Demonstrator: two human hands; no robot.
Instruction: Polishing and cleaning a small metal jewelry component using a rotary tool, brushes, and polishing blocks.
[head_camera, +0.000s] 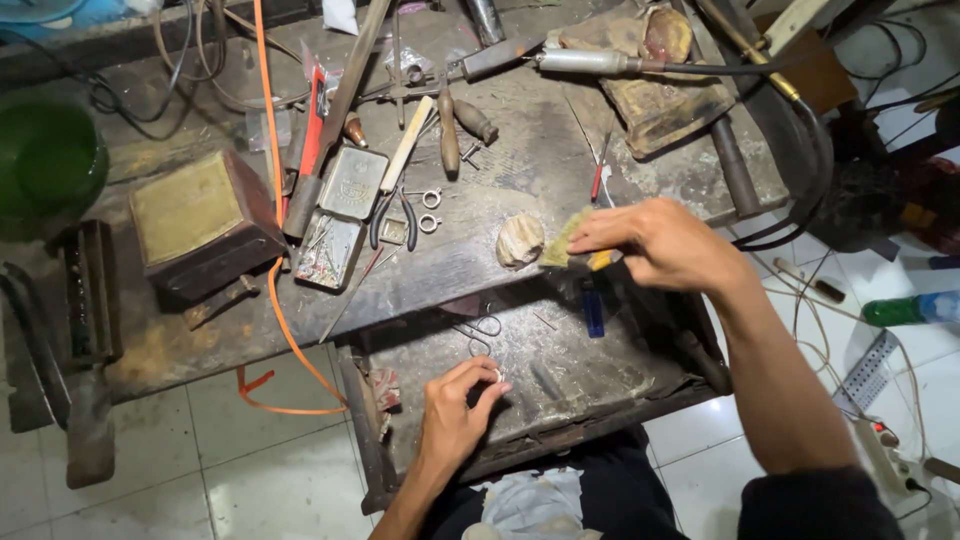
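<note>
My left hand (455, 410) hovers over the open wooden drawer (560, 380), pinching a tiny pale piece (498, 376) between thumb and fingertips. My right hand (655, 240) reaches over the workbench edge and holds a small brush with yellowish bristles and an orange handle (570, 240). The bristles point toward a crumpled beige lump (520, 240) lying on the bench just left of the brush. A blue lighter (594, 310) lies in the drawer below my right hand.
The worn bench (520, 150) holds an open metal tin (340, 215), pliers (392, 215), files, a brass-topped box (195, 215), a rotary handpiece (590, 62) and an orange cable (268, 120). A green bowl (45, 160) stands at far left. A bottle and power strip lie on the floor right.
</note>
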